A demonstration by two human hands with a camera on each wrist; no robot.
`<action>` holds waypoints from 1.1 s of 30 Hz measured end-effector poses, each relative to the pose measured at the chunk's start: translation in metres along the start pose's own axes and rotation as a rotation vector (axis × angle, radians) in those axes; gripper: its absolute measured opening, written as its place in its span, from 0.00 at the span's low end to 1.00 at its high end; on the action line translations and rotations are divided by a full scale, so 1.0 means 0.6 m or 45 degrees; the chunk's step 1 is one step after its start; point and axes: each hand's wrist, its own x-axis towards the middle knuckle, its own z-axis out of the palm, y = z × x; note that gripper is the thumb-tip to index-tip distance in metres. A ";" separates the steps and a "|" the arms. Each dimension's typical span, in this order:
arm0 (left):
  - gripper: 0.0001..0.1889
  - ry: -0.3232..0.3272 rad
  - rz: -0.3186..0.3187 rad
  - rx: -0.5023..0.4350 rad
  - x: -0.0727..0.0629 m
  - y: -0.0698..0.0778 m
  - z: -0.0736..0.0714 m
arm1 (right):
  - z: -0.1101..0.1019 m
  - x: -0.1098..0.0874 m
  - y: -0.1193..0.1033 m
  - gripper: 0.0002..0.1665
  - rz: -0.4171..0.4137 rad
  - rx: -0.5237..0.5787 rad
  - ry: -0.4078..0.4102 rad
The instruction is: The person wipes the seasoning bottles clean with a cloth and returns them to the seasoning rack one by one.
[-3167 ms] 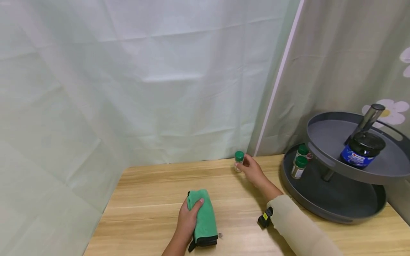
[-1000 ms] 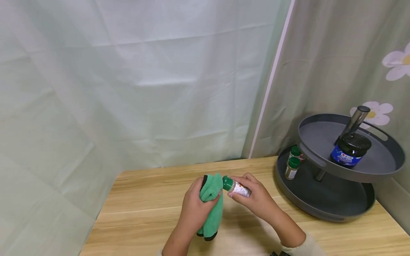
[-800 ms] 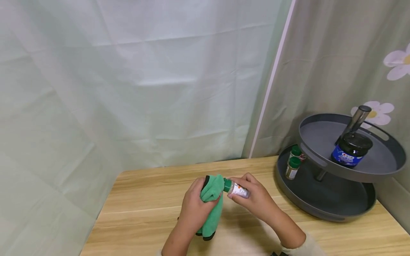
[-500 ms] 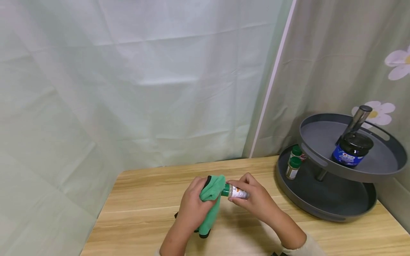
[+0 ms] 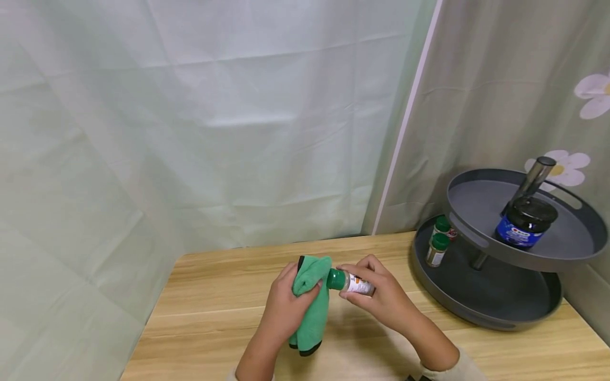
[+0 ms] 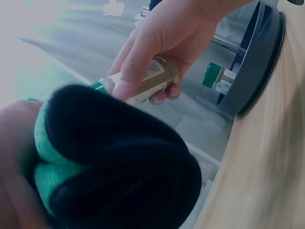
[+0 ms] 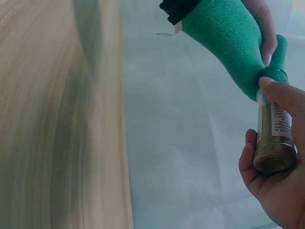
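Note:
My left hand (image 5: 284,307) grips a folded green cloth (image 5: 314,317) with black edging, its thumb pressed over the upper fold. In my right hand (image 5: 383,293) a small spice jar (image 5: 359,284) lies tilted sideways, held between thumb and fingers. The jar's green cap (image 5: 336,279) points left and touches the cloth. Brown contents show through the clear jar (image 7: 274,143) in the right wrist view. Seen from the left wrist, the cloth's dark edge (image 6: 119,152) fills the front and hides part of the cap. Both hands are above the wooden table (image 5: 214,296).
A two-tier dark grey round tray (image 5: 481,312) stands at the right. Its lower tier carries green-capped spice jars (image 5: 436,250); a black-lidded jar with a blue label (image 5: 521,225) sits on the upper tier. Pale curtains (image 5: 267,132) hang behind the table.
The right hand has lifted the spice jar from the table's back edge and brought it to the cloth. Lately the cloth has shifted about the cap, which now shows more.

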 end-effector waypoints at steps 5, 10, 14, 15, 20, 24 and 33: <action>0.16 -0.029 -0.053 -0.053 -0.002 0.006 0.003 | -0.001 0.000 -0.001 0.28 0.016 -0.017 0.045; 0.18 -0.053 -0.102 -0.069 -0.003 0.009 0.005 | -0.001 0.000 0.002 0.27 0.059 -0.011 0.058; 0.18 -0.039 -0.087 -0.033 -0.003 0.009 0.008 | 0.004 0.000 0.007 0.28 0.123 -0.032 0.049; 0.18 -0.034 -0.068 -0.015 -0.004 0.009 0.008 | 0.005 0.000 0.008 0.27 0.140 -0.040 0.043; 0.19 0.004 -0.010 0.089 -0.005 0.007 0.010 | 0.008 0.002 0.011 0.28 0.184 -0.063 0.012; 0.19 0.030 0.028 0.152 -0.006 0.005 0.010 | 0.006 0.001 0.011 0.29 0.143 -0.102 -0.041; 0.17 0.002 -0.023 0.043 -0.001 0.004 0.007 | -0.005 0.000 0.002 0.28 0.096 -0.061 -0.087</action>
